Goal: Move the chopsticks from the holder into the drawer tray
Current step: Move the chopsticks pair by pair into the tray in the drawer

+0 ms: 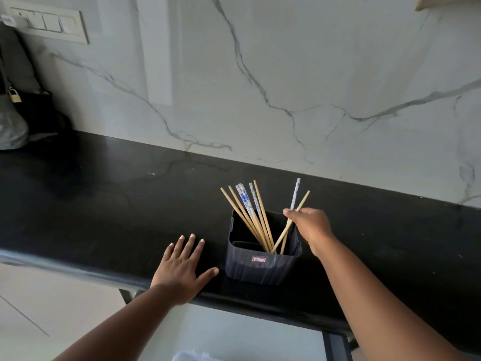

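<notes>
A dark square holder (pixel 263 267) stands on the black countertop (pixel 104 204), near its front edge. Several chopsticks (pixel 250 212), some plain wood and some white with blue patterns, lean to the left inside it. My right hand (pixel 311 225) is above the holder's right side, pinching two chopsticks (pixel 295 201), one wooden and one patterned, whose lower ends are still inside the holder. My left hand (pixel 182 269) lies flat on the countertop, fingers spread, just left of the holder. An open drawer (pixel 234 334) shows below the counter edge, with a pale plastic tray corner (pixel 192 355) at the bottom.
A marble backsplash (pixel 260 74) rises behind the counter. A grey and black bag with a small padlock (pixel 18 100) sits at the far left, under a switch panel (pixel 52 23).
</notes>
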`<state>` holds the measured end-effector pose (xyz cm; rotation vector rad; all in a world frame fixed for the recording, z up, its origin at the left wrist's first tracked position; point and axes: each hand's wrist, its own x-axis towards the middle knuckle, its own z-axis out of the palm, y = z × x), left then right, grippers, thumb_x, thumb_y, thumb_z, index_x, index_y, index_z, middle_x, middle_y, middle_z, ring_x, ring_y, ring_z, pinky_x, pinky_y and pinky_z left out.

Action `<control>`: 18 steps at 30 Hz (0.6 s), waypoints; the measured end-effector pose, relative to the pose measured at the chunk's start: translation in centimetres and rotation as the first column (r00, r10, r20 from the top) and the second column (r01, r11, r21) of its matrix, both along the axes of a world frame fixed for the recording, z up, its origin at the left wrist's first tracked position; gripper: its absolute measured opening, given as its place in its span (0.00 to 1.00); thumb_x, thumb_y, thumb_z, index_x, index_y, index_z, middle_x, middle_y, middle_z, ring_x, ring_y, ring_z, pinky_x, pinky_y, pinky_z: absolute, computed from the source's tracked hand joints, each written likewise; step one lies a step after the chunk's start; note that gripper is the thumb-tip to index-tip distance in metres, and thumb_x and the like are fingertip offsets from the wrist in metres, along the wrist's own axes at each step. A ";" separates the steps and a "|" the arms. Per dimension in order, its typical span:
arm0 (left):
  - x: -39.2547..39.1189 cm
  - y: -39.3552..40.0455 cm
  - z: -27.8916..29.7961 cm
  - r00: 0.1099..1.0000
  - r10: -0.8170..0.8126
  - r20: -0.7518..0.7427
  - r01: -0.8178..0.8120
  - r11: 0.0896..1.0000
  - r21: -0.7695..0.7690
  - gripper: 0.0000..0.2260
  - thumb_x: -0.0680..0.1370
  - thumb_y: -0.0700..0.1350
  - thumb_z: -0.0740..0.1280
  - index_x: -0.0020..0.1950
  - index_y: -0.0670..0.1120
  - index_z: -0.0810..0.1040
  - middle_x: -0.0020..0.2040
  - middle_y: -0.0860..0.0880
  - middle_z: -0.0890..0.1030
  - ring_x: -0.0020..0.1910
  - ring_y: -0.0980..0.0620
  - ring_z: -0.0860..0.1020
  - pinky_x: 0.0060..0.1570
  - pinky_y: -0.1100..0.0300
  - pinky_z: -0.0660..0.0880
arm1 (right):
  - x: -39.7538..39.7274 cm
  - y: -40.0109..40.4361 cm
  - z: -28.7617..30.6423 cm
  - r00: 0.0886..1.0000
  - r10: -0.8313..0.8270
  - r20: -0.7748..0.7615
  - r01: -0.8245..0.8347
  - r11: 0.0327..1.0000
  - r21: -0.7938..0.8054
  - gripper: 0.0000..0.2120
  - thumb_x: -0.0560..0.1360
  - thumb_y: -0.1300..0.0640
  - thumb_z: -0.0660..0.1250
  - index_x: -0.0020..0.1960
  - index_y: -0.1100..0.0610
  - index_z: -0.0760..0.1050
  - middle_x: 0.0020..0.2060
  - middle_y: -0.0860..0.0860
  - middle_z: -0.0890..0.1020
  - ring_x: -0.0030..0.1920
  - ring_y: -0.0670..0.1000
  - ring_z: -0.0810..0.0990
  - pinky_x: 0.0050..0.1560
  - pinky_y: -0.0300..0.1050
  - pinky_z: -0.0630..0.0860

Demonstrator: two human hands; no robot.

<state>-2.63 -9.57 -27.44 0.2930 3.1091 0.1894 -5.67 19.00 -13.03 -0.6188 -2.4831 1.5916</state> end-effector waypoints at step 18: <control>-0.2 -0.4 10.8 0.859 -0.035 -0.511 0.244 0.905 0.349 0.25 0.76 0.55 0.63 0.71 0.48 0.68 0.67 0.47 0.74 0.66 0.45 0.73 0.65 0.50 0.68 | 4.5 -4.0 18.1 0.885 0.258 -0.387 -0.299 0.953 -0.048 0.08 0.75 0.52 0.72 0.41 0.55 0.84 0.37 0.52 0.86 0.33 0.47 0.84 0.34 0.39 0.81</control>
